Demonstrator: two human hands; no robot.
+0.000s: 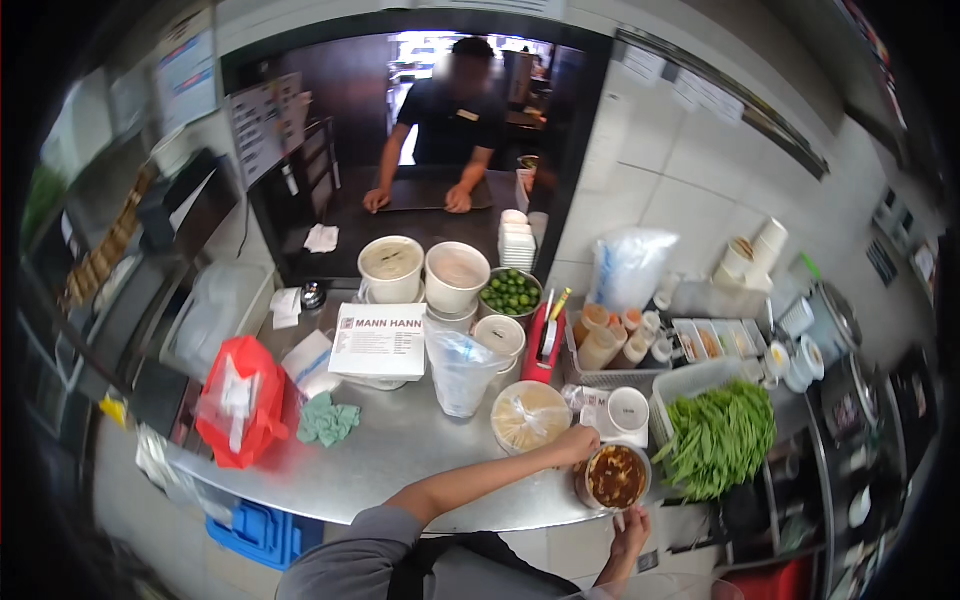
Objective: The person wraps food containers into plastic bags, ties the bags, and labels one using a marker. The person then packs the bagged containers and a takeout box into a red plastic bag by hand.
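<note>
A round tub of dark brown soup point(618, 477) with pale bits stands uncovered near the front edge of the steel counter. My left hand point(576, 447) reaches across to its far left rim, fingers curled; whatever they pinch is hidden. Below the near side of the tub, my right hand point(631, 529) is raised with bent fingertips at its wall; a firm grip cannot be made out. Just left of my left hand sits a round tub of pale food tied in a clear bag point(531, 417). A white lidded cup point(628, 411) stands behind the soup.
Leafy greens point(716, 439) heap over a white basket point(667, 390) at right. Squeeze bottles point(600, 345), a red tape dispenser point(541, 349) and a bowl of green limes point(511, 292) stand behind. A red bag point(244, 405) and green cloth point(328, 418) lie left. A person point(454, 120) leans at the hatch.
</note>
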